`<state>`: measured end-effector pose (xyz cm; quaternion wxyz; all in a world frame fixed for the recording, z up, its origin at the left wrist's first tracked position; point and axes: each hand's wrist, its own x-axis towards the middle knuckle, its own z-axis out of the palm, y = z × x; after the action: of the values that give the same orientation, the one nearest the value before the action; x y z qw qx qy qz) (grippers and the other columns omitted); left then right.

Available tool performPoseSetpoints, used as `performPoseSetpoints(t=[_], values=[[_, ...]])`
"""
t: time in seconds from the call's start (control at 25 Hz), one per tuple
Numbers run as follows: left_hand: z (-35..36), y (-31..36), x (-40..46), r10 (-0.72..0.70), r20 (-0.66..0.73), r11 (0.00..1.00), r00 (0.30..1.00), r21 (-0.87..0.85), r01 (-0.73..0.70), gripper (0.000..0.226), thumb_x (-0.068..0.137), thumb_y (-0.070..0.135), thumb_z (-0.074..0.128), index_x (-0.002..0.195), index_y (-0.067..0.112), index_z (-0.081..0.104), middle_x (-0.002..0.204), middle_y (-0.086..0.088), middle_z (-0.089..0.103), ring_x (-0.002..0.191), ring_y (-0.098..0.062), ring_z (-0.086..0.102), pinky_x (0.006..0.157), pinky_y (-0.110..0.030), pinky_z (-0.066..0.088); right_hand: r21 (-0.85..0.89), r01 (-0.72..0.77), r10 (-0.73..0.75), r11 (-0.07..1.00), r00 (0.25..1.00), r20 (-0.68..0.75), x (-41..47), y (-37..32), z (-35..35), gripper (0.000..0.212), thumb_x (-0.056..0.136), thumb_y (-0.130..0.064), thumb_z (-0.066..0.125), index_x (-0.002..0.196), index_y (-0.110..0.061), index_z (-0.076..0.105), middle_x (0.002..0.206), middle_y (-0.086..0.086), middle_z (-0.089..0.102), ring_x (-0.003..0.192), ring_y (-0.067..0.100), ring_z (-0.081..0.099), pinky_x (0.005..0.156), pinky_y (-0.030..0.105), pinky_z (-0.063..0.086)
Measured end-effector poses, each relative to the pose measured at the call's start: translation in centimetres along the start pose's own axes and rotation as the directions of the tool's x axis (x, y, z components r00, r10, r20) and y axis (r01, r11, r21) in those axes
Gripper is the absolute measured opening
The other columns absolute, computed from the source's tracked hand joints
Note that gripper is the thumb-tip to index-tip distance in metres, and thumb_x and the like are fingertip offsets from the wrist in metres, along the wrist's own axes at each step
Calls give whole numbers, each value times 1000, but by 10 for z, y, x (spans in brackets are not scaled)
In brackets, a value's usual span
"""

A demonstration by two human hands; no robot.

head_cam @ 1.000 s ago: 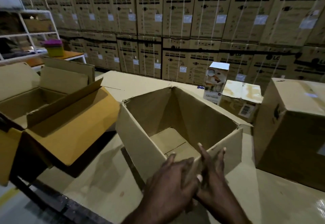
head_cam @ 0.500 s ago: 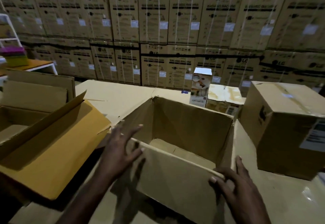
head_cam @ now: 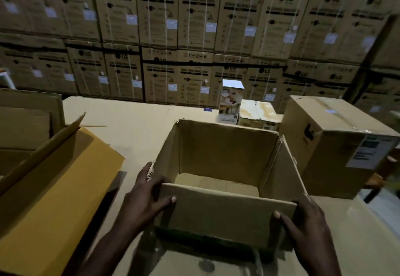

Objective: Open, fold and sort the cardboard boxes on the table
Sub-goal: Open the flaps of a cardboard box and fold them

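Note:
An open brown cardboard box [head_cam: 227,145] stands upright on the cardboard-covered table [head_cam: 129,113], straight in front of me, and its inside is bare. My left hand [head_cam: 142,202] clasps its near left corner, thumb across the front panel and fingers along the left wall. At the near right corner my right hand [head_cam: 307,228] holds the box the same way, thumb on the front panel and fingers round the side.
A larger open box [head_cam: 54,189] with raised flaps lies to the left. A sealed labelled box [head_cam: 337,145] stands to the right. Behind the open box are a small white printed carton [head_cam: 230,104] and a low taped box [head_cam: 257,113]. Stacked LG cartons [head_cam: 194,26] wall off the back.
The box has turned square to me and stands upright. Both hands moved from the middle of the near wall out to its two near corners. My view shifted to the right.

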<state>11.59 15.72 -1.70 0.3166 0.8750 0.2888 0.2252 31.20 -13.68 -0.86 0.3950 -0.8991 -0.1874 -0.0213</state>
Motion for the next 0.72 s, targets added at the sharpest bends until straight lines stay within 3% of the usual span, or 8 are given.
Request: performPoseSetpoints(t=[0.08,0.2,0.32,0.52,0.72], values=[[8,0,-3,-19,-42,999,999,-36,18,37,72,44,83,103,37,64,161,10,15,130,-22,45,99,-42,50,53,-14,15,998,1000,-26,-7,-8,8,44,81,-25,77,113,-29,48,141,7,38,105,14,44,72,25,46],[14,8,-7,-28,-92,999,995,-37,24,37,72,39,84,103,35,65,162,8,10,136,-27,39,102,-45,48,76,-33,39,997,996,-79,-17,-16,21,55,72,-26,84,115,-26,50,145,2,27,115,23,47,85,36,53],[19,14,-12,13,-126,1000,992,-3,-14,37,72,38,84,103,34,65,163,6,9,141,-31,28,105,-51,42,96,-10,26,995,985,-168,-31,-19,28,57,68,-23,87,116,-21,55,144,7,29,119,27,48,90,30,48],[8,10,-28,80,-109,997,991,12,-79,35,68,38,86,93,35,63,157,5,31,138,-27,32,104,-52,38,80,55,-38,995,980,-194,-63,-19,22,51,68,-22,87,110,-22,59,141,8,33,112,18,48,86,17,43],[-5,4,-79,128,-182,990,975,-40,-137,39,64,28,89,80,39,55,139,10,52,126,-25,44,92,-49,47,139,86,-42,987,954,-295,-121,-20,21,46,67,-14,88,101,-24,59,143,9,34,121,29,50,89,21,47]])
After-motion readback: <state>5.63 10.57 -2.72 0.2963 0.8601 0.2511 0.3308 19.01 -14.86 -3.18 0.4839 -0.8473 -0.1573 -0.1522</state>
